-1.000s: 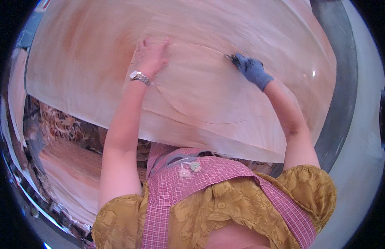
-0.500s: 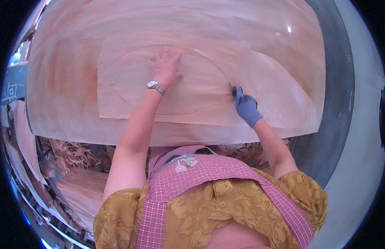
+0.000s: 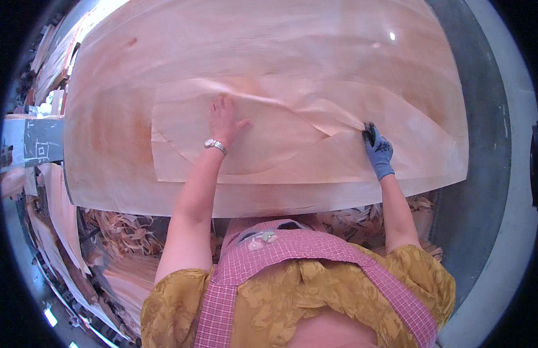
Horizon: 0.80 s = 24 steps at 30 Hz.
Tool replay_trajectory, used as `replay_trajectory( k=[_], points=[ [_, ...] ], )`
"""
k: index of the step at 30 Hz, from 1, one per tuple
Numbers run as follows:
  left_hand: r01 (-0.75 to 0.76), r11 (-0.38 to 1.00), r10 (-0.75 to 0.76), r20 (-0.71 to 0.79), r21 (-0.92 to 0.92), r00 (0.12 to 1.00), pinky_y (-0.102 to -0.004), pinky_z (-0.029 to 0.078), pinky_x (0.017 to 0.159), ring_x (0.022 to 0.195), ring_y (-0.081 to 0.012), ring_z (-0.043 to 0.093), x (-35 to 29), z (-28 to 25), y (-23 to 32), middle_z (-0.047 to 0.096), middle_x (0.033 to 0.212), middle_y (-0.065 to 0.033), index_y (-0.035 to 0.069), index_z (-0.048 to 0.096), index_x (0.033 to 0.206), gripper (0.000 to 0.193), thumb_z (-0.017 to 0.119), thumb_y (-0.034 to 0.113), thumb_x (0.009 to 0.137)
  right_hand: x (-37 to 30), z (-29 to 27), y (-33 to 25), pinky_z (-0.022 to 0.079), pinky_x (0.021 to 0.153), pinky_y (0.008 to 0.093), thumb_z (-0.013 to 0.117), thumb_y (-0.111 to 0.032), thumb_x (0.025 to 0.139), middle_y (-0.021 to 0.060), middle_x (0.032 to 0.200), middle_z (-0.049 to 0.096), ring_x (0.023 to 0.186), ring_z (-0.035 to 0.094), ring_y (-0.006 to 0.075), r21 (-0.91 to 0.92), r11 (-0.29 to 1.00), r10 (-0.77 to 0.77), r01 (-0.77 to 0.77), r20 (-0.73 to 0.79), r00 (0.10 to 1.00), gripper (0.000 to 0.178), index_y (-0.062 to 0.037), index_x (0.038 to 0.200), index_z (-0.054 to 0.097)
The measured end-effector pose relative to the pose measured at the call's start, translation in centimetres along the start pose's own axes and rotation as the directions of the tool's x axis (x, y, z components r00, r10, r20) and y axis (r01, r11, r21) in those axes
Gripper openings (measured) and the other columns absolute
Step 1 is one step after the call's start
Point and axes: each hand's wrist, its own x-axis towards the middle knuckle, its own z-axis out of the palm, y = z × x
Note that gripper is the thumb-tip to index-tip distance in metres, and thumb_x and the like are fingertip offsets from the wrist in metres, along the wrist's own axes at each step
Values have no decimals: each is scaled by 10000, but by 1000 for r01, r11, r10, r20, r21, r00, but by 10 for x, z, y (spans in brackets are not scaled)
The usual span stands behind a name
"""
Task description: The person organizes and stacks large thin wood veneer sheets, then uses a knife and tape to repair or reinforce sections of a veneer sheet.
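A thin, pale wood veneer piece (image 3: 280,162) with curved cut lines lies on a larger veneer sheet (image 3: 182,52). My bare left hand (image 3: 224,120), a metal watch (image 3: 215,146) at its wrist, rests on the piece with thumb and fingers apart. To the right, my right hand (image 3: 376,145), in a blue-grey glove with dark fingertips, is closed on part of the veneer piece. The veneer there is drawn into raised folds that run from the fingers toward the left. Whether the glove also holds a tool cannot be seen.
Curled wood shavings and scraps (image 3: 127,232) lie below the sheet's near edge. A grey-green painted block (image 3: 43,142) with chalk marks stands at the left. Long veneer strips (image 3: 63,214) hang below it. A dark grey surface (image 3: 483,145) borders the sheet on the right.
My right hand has moved right, pulling the veneer from flat into folds. My left hand stays on the piece, its fingers a little closer together. The whole view has shifted slightly.
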Motion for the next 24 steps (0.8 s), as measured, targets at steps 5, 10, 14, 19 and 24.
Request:
replay_trajectory(
  k=[5,10,14,19,24],
  points=[
    [-53,992,37,-136,-117,990,-459,384,1037,1233,-372,444,-23,-4,-6,496,1313,-193,-3,533,1240,771,832,445,689,-56,-31,-22,511,716,409,722,-221,856,83,866,698,780,650,280,111,982,-97,151,-386,918,257,-163,1106,717],
    [-182,978,159,-201,-103,967,-474,377,1033,1209,-365,456,-24,24,-29,512,1281,-180,-3,509,1300,662,746,344,789,-206,-111,-73,496,671,395,767,-136,806,81,857,684,730,628,274,71,984,-133,165,-327,936,280,-103,1079,716],
    [-256,960,261,35,-112,965,-470,350,1059,1254,-355,426,-28,25,-48,485,1326,-176,8,456,1349,693,723,342,804,-328,-166,-121,511,668,410,752,-201,798,100,843,676,747,645,262,132,989,-91,60,249,964,286,-164,1080,722],
    [-323,904,326,-38,-281,945,-465,317,1093,1311,-342,388,-34,27,-61,451,1383,-170,22,389,1410,735,696,339,823,-311,-166,-151,541,705,457,663,-219,918,133,900,705,733,661,335,-118,972,-125,201,465,876,272,-99,1161,687],
    [-396,689,203,-363,-607,909,-461,283,1126,1368,-329,350,-21,10,-64,418,1439,-164,36,322,1472,779,668,337,841,-94,-69,-268,506,863,479,594,-295,960,191,1104,637,1016,620,377,135,951,-273,279,-64,960,283,-55,1108,614]
  ],
)
